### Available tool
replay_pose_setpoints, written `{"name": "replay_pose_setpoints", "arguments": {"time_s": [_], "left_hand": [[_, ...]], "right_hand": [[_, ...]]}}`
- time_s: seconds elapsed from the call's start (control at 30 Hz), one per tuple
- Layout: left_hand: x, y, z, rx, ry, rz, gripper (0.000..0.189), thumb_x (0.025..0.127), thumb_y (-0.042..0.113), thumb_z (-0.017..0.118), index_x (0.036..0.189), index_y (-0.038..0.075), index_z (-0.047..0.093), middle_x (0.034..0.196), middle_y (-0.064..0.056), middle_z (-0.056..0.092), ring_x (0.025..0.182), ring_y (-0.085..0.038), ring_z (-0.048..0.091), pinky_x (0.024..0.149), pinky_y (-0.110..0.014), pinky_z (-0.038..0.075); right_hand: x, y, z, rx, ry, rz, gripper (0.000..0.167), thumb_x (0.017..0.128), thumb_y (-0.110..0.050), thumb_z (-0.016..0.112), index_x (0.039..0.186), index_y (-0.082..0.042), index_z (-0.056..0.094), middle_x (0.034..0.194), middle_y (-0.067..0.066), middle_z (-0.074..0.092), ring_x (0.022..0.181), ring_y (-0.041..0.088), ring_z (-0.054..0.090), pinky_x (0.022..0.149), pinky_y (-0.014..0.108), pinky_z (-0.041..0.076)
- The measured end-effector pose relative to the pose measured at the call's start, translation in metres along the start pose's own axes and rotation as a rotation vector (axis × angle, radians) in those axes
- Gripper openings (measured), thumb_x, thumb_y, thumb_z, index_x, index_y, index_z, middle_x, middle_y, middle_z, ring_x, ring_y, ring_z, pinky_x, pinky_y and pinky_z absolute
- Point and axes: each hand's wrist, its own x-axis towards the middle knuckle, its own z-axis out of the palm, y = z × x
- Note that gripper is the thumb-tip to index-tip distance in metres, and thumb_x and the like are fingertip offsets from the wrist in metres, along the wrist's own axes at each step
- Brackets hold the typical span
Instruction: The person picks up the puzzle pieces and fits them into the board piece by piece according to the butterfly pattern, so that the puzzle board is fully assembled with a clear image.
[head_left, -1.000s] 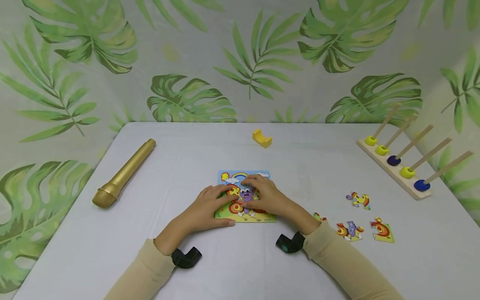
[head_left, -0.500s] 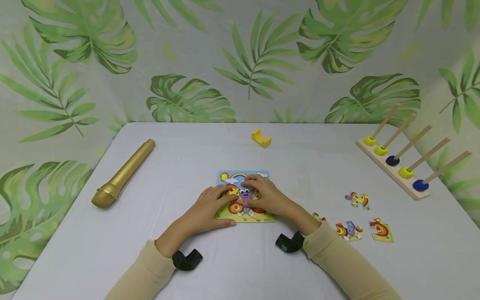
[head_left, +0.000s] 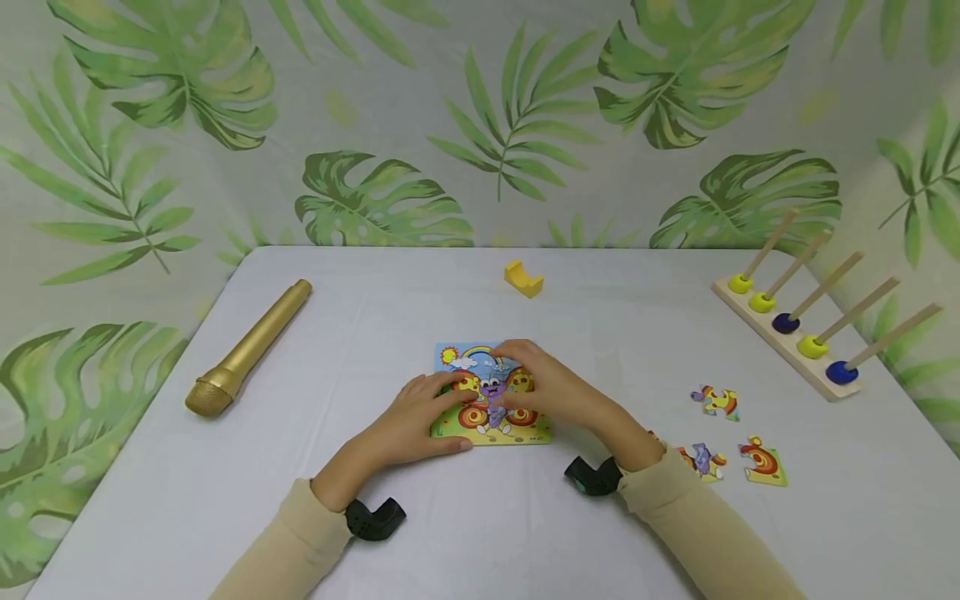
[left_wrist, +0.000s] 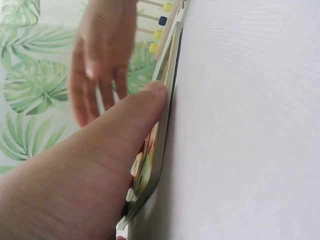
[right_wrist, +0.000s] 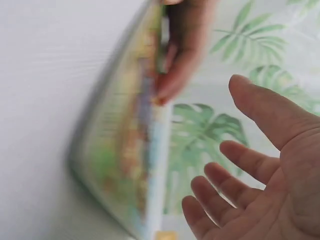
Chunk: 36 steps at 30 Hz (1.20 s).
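Note:
A butterfly picture puzzle board [head_left: 495,434] lies on the table in front of me, with the butterfly picture on its face. My left hand [head_left: 414,418] rests on its left side, fingers spread over the picture. In the left wrist view the left thumb [left_wrist: 145,102] lies straight along the board's near edge. My right hand [head_left: 558,390] is above the board's right part. In the right wrist view its fingers [right_wrist: 220,187] are loosely extended, with nothing held, apart from the board. Its thumb stands away from the fingers.
Loose puzzle pieces lie to the right: one piece [head_left: 717,402], another piece [head_left: 764,461], and one [head_left: 703,462] beside the right sleeve. A peg stand with beads [head_left: 795,337] stands far right, a gold microphone [head_left: 247,350] left, a yellow block [head_left: 523,279] at the back.
My right hand has moved up and to the right, off the middle of the picture, uncovering more of the butterfly. The left hand stays in place on the board.

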Motion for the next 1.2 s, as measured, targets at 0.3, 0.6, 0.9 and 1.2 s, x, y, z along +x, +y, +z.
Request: {"name": "replay_pose_setpoints", "arguments": {"time_s": [0.3,0.6,0.9,1.2], "left_hand": [[0.000,-0.001,0.001,-0.016,-0.015,-0.021,0.063,0.078,0.057,0.057,0.131,0.025,0.046,0.141,-0.003,0.029,0.128,-0.020,0.022,0.105,-0.041,0.012],[-0.001,-0.002,0.002,-0.014,-0.010,-0.027,0.063,0.078,0.060,0.055,0.131,0.027,0.046,0.141,-0.001,0.028,0.129,-0.019,0.020,0.105,-0.040,0.011],[0.000,-0.002,0.003,-0.020,-0.017,-0.029,0.064,0.078,0.059,0.056,0.132,0.026,0.045,0.141,-0.001,0.027,0.129,-0.018,0.019,0.105,-0.039,0.010],[0.000,-0.003,0.003,-0.027,0.003,-0.015,0.065,0.077,0.061,0.055,0.132,0.026,0.045,0.141,-0.001,0.027,0.128,-0.020,0.021,0.104,-0.041,0.012]], "right_hand": [[-0.059,-0.009,-0.058,-0.091,0.271,-0.194,0.066,0.074,-0.018,0.075,0.132,-0.012,0.043,0.131,0.001,0.044,0.116,0.017,0.040,0.097,0.029,0.032],[-0.128,0.020,-0.096,-0.190,0.469,-0.034,0.080,0.064,-0.002,0.079,0.133,-0.017,0.042,0.129,0.002,0.044,0.116,-0.001,0.033,0.099,0.026,0.027],[-0.167,0.067,-0.101,-0.145,0.472,0.191,0.069,0.077,-0.015,0.072,0.137,-0.015,0.037,0.131,0.016,0.040,0.126,0.015,0.029,0.093,0.065,0.016],[-0.176,0.102,-0.099,-0.090,0.372,0.333,0.070,0.082,-0.024,0.067,0.139,-0.007,0.030,0.132,0.028,0.033,0.117,0.052,0.025,0.083,0.071,0.020]]}}
